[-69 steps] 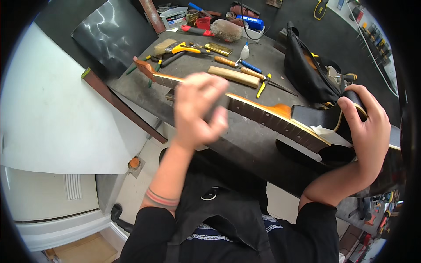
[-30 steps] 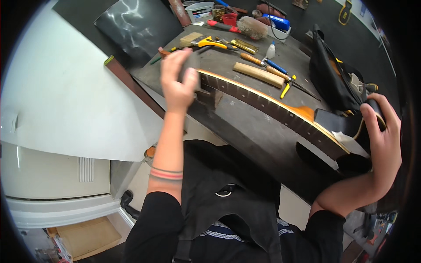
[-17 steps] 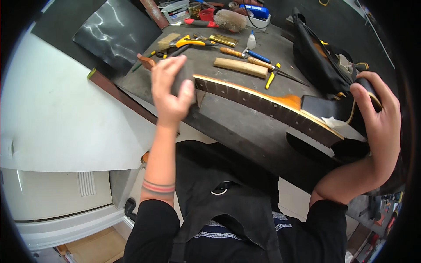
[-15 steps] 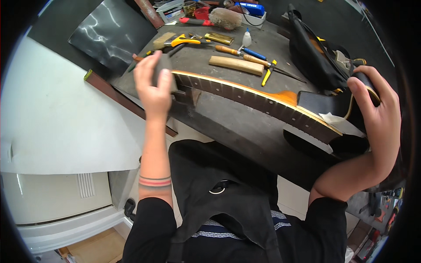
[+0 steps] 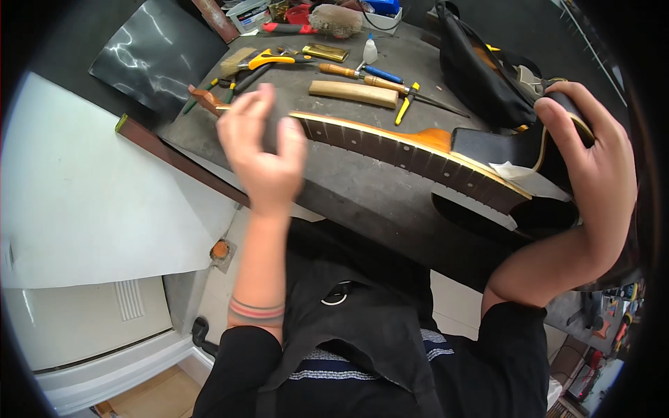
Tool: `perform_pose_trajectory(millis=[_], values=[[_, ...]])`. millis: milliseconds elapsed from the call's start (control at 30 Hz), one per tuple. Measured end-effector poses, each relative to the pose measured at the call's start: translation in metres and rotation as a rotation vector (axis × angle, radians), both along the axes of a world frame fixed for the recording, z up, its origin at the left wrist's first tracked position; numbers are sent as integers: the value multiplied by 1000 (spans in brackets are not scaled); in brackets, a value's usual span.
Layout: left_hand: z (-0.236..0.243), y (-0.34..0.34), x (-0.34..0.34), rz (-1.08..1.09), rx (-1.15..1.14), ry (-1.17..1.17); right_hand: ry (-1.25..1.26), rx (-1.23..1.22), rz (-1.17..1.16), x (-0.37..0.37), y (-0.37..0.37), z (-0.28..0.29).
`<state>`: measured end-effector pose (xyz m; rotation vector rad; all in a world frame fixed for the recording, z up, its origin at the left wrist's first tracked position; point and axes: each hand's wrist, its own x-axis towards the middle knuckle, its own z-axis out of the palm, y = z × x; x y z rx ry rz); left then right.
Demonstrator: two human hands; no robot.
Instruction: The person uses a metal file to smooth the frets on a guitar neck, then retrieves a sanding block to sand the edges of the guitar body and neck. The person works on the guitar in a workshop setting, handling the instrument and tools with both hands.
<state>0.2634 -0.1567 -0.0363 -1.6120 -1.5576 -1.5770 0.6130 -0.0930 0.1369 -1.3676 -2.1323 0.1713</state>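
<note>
A guitar with a dark fretboard and black body lies tilted on its side across the workbench. Its orange-brown headstock points left. My left hand, blurred, is closed around a dark grey block that sits against the upper edge of the neck, near the headstock end. My right hand grips the rounded edge of the guitar body at the right, thumb and fingers wrapped over it. A torn piece of white tape or paper clings to the body beside the fretboard's end.
Behind the neck on the workbench lie a wooden block, wooden-handled tools, a yellow T-shaped tool, a small white bottle and a yellow-handled tool. A black bag stands at the right.
My left hand and the grey block have shifted right along the neck, uncovering the headstock. The whole view has moved slightly; my right hand keeps its grip on the guitar.
</note>
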Motion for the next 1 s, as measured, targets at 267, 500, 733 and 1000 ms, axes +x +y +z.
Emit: perform_pose_trajectory(millis=[267, 500, 733, 1000], values=[[18, -4, 75, -343, 19, 213, -60, -9, -24, -8, -7, 7], [22, -13, 133, -421, 23, 94, -175, 119, -70, -16, -10, 10], [11, -10, 50, -100, -3, 54, -214, 168, -82, -9, -7, 10], [26, -10, 167, -483, 54, 210, -148, 177, -9, -14, -10, 13]])
